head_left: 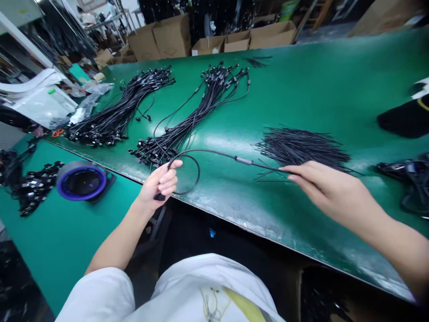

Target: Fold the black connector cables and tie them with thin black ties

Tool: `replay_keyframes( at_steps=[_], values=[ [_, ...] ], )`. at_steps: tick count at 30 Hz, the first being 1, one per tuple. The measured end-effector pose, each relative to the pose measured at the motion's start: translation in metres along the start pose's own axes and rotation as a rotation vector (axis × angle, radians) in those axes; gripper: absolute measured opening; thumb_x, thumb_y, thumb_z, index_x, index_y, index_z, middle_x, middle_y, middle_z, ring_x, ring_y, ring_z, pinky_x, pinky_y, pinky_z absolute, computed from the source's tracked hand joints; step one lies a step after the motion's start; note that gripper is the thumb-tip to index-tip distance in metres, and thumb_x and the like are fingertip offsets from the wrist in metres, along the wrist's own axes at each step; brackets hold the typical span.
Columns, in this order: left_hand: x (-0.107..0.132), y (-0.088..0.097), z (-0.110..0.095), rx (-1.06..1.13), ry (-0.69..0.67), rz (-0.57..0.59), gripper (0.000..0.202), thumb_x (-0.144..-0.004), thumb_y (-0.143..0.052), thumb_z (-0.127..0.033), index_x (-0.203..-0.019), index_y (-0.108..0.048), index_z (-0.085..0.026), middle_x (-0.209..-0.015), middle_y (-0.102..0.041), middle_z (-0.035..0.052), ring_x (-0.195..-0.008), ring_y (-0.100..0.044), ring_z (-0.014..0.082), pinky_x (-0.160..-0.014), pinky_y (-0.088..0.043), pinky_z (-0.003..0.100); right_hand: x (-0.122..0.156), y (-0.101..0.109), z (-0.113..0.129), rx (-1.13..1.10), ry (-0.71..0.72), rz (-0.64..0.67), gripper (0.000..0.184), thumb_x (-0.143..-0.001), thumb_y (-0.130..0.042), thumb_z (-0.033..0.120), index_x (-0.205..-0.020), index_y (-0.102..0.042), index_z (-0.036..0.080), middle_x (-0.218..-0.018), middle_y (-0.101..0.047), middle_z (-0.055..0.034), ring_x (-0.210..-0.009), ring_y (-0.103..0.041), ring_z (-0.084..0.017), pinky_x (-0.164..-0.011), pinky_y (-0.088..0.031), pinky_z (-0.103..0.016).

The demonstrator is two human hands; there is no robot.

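- The left hand [160,185] is closed around a black cable [214,152], its fingers curled in towards the palm; a dark piece shows low in that palm, and whether it is the cable's end I cannot tell.
- The right hand [318,179] has thumb and fingers pinched on the cable's far stretch. Whether a thin strip is caught in the same pinch is not clear.
- The cable spans the gap between the hands, with a greyish sleeve [243,160] partway along and a slack loop just to the right of the left hand.
- For good handling, a light, even pull from both hands should suffice; a hard tug might strain the cable near the sleeve.
- Letting the loop hang open beside the left hand, rather than twisting it, would probably prevent a kink.
- A pile of thin black strips [301,145] lies on the worktop [335,89] just beyond the right hand, with a few loose ones near its fingertips; lifting the cable slightly there would help avoid dragging strips along.
- Just beyond the left hand sits the near end of a cable bundle [191,120], a second bundle [124,103] lying farther out to its left. The held loop could snag on those connectors, so it seems wise to work with the left hand a little nearer the body.
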State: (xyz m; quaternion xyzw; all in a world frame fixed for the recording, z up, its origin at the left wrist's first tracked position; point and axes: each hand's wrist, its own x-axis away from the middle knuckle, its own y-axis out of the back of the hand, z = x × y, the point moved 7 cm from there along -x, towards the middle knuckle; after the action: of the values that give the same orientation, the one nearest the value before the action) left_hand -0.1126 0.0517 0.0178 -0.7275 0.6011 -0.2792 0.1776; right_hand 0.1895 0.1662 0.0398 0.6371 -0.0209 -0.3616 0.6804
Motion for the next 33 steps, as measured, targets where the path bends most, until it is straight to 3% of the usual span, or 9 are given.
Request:
replay_keyframes(
  at_steps=[4, 8, 11, 15, 18, 23, 26, 29, 33],
  values=[
    [-0.011, -0.008, 0.017, -0.383, -0.101, 0.023, 0.028, -0.089, -0.061, -0.041, -0.087, -0.065, -0.014, -0.054, -0.046, -0.0049, -0.046, -0.040, 0.0058, -0.048, -0.038, 0.017, 0.008, 0.001, 0.066, 0.192, 0.300, 0.021, 0.023, -0.097, -0.045, 0.022, -0.087, -0.065, 0.016, -0.065, -0.058, -0.0029, -0.055, -0.049, -0.016, -0.057, -0.033, -0.031],
    [-0.007, -0.030, 0.035, -0.758, -0.216, 0.085, 0.035, -0.094, -0.050, -0.047, -0.099, -0.066, -0.017, -0.077, -0.062, 0.0025, -0.058, -0.051, 0.0094, -0.058, -0.043, 0.023, -0.002, -0.004, 0.105, -0.173, 0.319, 0.262, 0.032, -0.099, -0.039, 0.023, -0.075, -0.059, 0.018, -0.063, -0.056, 0.0002, -0.054, -0.048, -0.012, -0.057, -0.034, -0.027],
    [0.007, -0.057, 0.050, -0.929, -0.263, 0.286, 0.032, -0.096, -0.048, -0.043, -0.095, -0.066, -0.017, -0.094, -0.065, 0.0076, -0.080, -0.059, 0.0151, -0.081, -0.046, 0.030, -0.019, -0.009, 0.108, -0.528, 0.196, 0.403, 0.031, -0.100, -0.038, 0.026, -0.079, -0.059, 0.018, -0.069, -0.059, 0.0010, -0.058, -0.051, -0.010, -0.058, -0.036, -0.023],
    [0.016, -0.071, 0.066, -0.620, -0.071, 0.389, 0.033, -0.097, -0.046, -0.045, -0.091, -0.060, -0.016, -0.059, -0.046, -0.0036, -0.054, -0.044, 0.0094, -0.058, -0.040, 0.023, -0.040, -0.016, 0.076, -0.791, -0.125, 0.141, 0.020, -0.094, -0.051, 0.036, -0.090, -0.060, 0.019, -0.086, -0.063, -0.0026, -0.075, -0.057, -0.013, -0.070, -0.042, -0.025],
    [0.010, -0.073, 0.069, -0.271, 0.022, 0.309, 0.034, -0.094, -0.051, -0.048, -0.082, -0.055, -0.016, -0.053, -0.030, -0.0087, -0.044, -0.026, 0.0060, -0.045, -0.027, 0.019, -0.037, -0.042, 0.064, -1.032, -0.335, -0.042, 0.044, -0.078, -0.071, 0.043, -0.112, -0.056, 0.020, -0.109, -0.061, -0.0063, -0.095, -0.058, -0.017, -0.081, -0.046, -0.028],
    [-0.001, -0.073, 0.090, -0.253, 0.078, 0.234, 0.043, -0.087, -0.058, -0.055, -0.074, -0.057, -0.014, -0.071, -0.057, 0.0026, -0.067, -0.054, 0.0123, -0.068, -0.046, 0.027, -0.017, -0.087, 0.067, -1.277, -0.693, -0.141, 0.028, -0.091, -0.053, 0.044, -0.089, -0.062, 0.017, -0.065, -0.046, 0.0038, -0.058, -0.043, -0.008, -0.055, -0.037, -0.021],
    [-0.003, -0.064, 0.095, -0.160, 0.063, 0.099, 0.047, -0.088, -0.054, -0.058, -0.067, -0.050, -0.017, -0.061, -0.045, -0.0026, -0.059, -0.048, 0.0107, -0.068, -0.045, 0.027, -0.013, -0.099, 0.078, -1.634, -0.777, -0.117, 0.032, -0.083, -0.065, 0.049, -0.081, -0.056, 0.018, -0.062, -0.036, 0.0071, -0.049, -0.029, -0.005, -0.045, -0.027, -0.018],
    [-0.001, -0.057, 0.099, -0.025, 0.069, 0.001, 0.041, -0.089, -0.055, -0.054, -0.072, -0.049, -0.018, -0.060, -0.037, -0.0057, -0.050, -0.036, 0.0079, -0.052, -0.036, 0.022, -0.016, -0.100, 0.097, -2.007, -0.748, -0.003, 0.045, -0.078, -0.070, 0.055, -0.068, -0.044, 0.018, -0.061, -0.031, 0.0080, -0.048, -0.028, -0.005, -0.046, -0.032, -0.019],
    [0.008, -0.068, 0.112, -0.110, 0.158, 0.171, 0.046, -0.086, -0.056, -0.060, -0.072, -0.053, -0.017, -0.058, -0.047, -0.0026, -0.058, -0.050, 0.0118, -0.067, -0.044, 0.028, -0.016, -0.095, 0.094, -1.996, -0.805, -0.141, 0.058, -0.077, -0.066, 0.065, -0.060, -0.034, 0.019, -0.055, -0.020, 0.0097, -0.045, -0.015, -0.003, -0.039, -0.021, -0.017]
  ],
)
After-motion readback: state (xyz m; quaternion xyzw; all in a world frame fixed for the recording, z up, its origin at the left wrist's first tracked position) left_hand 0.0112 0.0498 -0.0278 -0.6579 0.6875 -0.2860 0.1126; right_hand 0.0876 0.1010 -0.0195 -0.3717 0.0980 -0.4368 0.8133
